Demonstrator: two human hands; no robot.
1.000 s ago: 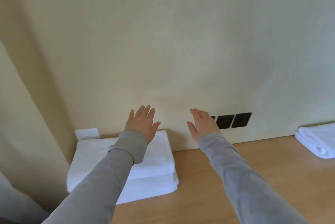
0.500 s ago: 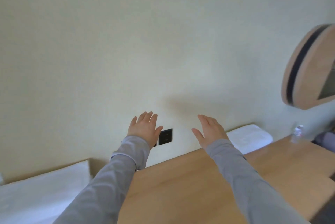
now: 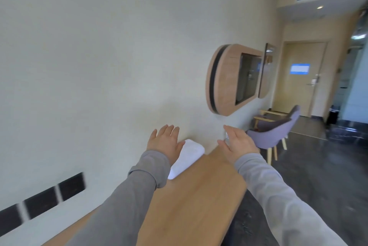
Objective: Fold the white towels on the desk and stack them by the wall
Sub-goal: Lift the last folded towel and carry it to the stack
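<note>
A folded white towel [image 3: 187, 157] lies on the wooden desk [image 3: 195, 196] against the wall, near the desk's far end. My left hand [image 3: 166, 142] is raised in the air with straight fingers, just in front of the towel and hiding its near part. My right hand [image 3: 238, 144] is also stretched out with flat fingers, over the desk's far right corner. Neither hand holds anything. The stack of folded towels seen earlier is out of view to the left.
Black wall sockets [image 3: 49, 200] sit low on the wall at the left. A wooden wall-mounted cabinet [image 3: 231, 79] juts out above the desk's far end. A purple chair [image 3: 276, 132] stands beyond the desk, with a small bottle [image 3: 226, 137] behind my right hand. A door [image 3: 302, 78] is at the back.
My view has swung to the right, away from the towel stack and along the desk. Both hands stay raised and flat, now close to the single towel at the far end.
</note>
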